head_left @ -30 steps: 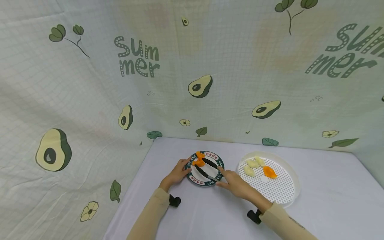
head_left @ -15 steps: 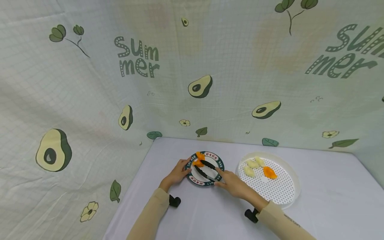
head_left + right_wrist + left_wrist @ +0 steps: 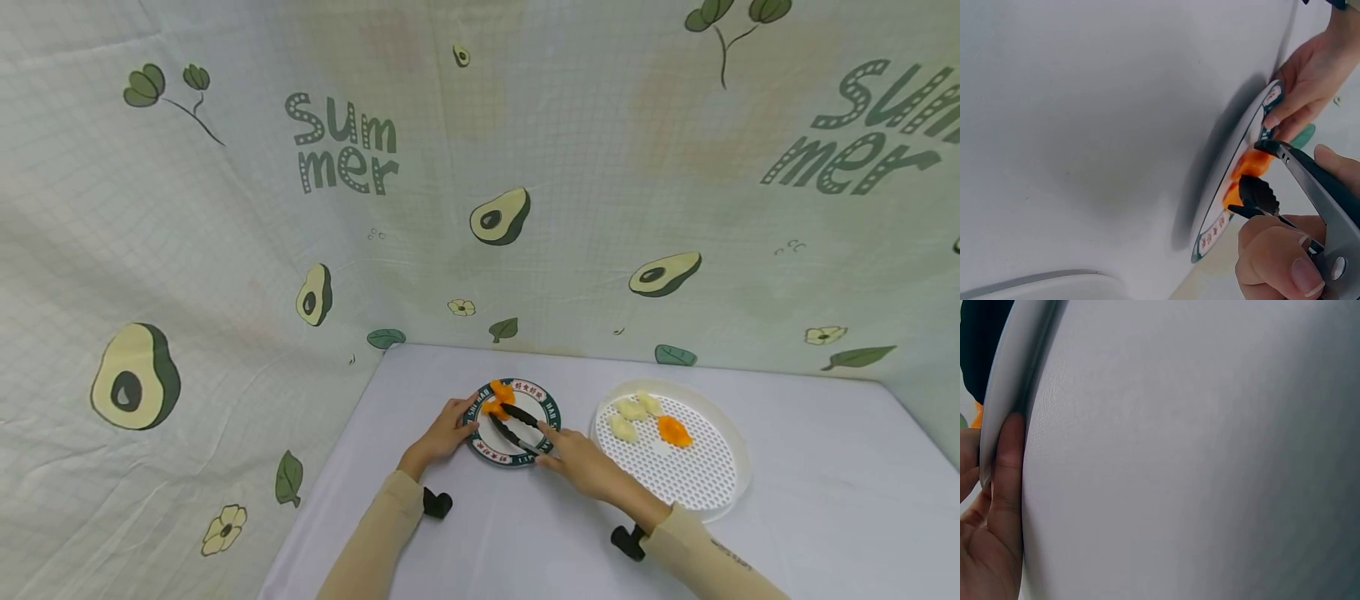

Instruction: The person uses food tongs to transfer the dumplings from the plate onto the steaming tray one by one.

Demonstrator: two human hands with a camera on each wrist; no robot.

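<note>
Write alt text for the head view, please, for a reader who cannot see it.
A person's right hand holds tongs at orange pieces on a green-rimmed plate, while the left hand grips the plate's edge. To the right, a white perforated tray holds pale pieces and one orange piece. An avocado-print cloth hangs behind the table.

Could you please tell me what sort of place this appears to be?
Probably a staged tabletop filming corner: pale green avocado-printed fabric hangs behind a white-covered table, which bears a round white perforated tray and a round white plate with dark green rim markings.
</note>
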